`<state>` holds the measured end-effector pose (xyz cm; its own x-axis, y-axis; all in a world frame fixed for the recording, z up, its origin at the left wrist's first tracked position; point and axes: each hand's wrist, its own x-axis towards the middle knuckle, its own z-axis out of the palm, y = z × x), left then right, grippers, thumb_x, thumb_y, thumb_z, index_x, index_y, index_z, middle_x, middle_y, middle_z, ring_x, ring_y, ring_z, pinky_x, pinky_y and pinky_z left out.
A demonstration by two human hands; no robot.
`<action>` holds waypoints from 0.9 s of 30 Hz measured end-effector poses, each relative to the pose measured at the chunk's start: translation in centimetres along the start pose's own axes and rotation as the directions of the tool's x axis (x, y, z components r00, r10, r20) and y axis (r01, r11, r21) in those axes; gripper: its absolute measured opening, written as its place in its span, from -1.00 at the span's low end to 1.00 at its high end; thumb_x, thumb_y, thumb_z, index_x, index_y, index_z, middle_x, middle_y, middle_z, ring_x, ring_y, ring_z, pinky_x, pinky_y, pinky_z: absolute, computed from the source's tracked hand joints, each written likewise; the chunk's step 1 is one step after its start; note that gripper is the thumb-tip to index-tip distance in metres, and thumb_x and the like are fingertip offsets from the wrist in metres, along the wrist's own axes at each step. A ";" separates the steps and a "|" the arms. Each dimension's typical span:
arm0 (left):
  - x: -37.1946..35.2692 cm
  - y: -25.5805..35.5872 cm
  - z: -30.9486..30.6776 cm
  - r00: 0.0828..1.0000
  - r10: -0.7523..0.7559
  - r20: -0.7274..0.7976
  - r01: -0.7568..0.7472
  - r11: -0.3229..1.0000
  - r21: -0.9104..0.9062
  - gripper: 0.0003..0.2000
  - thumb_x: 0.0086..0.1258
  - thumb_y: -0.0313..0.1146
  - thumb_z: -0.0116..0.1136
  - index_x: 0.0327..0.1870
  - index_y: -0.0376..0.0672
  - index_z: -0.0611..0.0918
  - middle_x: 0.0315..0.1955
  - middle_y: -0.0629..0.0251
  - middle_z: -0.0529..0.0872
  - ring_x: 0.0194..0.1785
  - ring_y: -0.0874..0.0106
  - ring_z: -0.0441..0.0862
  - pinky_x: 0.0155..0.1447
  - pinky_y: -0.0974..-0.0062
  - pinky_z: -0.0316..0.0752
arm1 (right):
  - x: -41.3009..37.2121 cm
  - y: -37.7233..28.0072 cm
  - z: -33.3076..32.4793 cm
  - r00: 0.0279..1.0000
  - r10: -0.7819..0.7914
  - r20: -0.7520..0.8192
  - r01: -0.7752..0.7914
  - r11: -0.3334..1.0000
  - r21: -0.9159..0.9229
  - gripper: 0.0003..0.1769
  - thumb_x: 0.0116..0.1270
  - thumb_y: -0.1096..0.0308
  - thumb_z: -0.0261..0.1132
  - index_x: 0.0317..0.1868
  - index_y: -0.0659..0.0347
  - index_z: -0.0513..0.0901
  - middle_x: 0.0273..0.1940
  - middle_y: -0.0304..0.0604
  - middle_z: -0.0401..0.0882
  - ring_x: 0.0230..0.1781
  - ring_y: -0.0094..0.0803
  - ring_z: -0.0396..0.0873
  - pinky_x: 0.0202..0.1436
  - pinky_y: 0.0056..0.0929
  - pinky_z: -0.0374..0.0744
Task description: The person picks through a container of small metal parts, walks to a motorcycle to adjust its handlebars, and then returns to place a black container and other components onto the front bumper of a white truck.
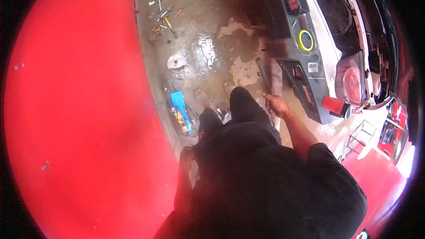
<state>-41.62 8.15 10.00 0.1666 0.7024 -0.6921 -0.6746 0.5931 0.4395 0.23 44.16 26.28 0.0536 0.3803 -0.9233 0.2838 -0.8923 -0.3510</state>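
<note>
My right hand [276,105] is out to the side with its fingers curled closed. Just beyond its thumb is a long, thin, dark piece [264,74], but I cannot make out whether the hand grips it. Nearest to this hand is the grey front bumper [295,40] of a vehicle, which bears a yellow ring [305,40] and an "SR" badge [313,67]. My left arm [182,186] hangs along my body beside a big red surface [88,97]. Dim red haze hides the fingers of my left hand.
Several hand tools [166,20], a round pale disc [176,61] and a blue item [179,102] lie on the wet floor [206,31]. A headlight [352,79] and a red cylinder [334,105] are at the bumper's near end. A metal frame [361,135] stands farther right.
</note>
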 end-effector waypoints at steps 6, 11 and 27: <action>4.3 5.5 6.2 0.981 -0.100 -0.166 0.107 0.994 0.028 -0.87 0.31 -0.40 0.11 -0.20 -0.21 0.55 -0.48 0.41 0.57 -0.50 0.58 0.51 -0.45 0.63 0.41 | -2.5 -0.7 -0.5 0.996 0.041 -0.082 -0.028 0.986 0.162 -0.50 0.40 -0.01 0.16 -0.63 0.10 0.40 -0.69 -0.24 0.34 -0.75 -0.46 0.27 -0.70 -0.50 0.15; 7.5 11.0 8.8 0.960 -0.154 -0.235 0.247 0.859 0.448 -0.82 0.34 -0.36 0.06 -0.16 -0.25 0.61 -0.35 0.22 0.69 -0.34 0.41 0.65 -0.30 0.45 0.52 | -0.6 -2.4 -1.3 0.999 0.020 -0.028 -0.011 0.957 0.289 -0.48 0.40 0.01 0.17 -0.67 0.10 0.38 -0.72 -0.23 0.32 -0.78 -0.44 0.25 -0.72 -0.46 0.14; 18.4 25.5 14.9 0.909 0.120 -0.400 0.173 0.764 0.622 -0.72 0.38 -0.41 0.04 0.01 -0.34 0.62 -0.15 0.25 0.70 -0.16 0.43 0.61 -0.05 0.46 0.49 | 7.0 -24.2 -0.7 0.949 -0.142 0.282 0.028 0.927 0.375 -0.55 0.34 -0.03 0.27 -0.49 0.19 0.51 -0.65 -0.25 0.36 -0.76 -0.48 0.23 -0.69 -0.48 0.21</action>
<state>-45.03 42.07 16.95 -0.2174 0.5516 -0.8053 -0.0390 0.8195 0.5718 -5.61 68.60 28.44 -0.2592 0.4192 -0.8701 -0.0941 -0.9076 -0.4092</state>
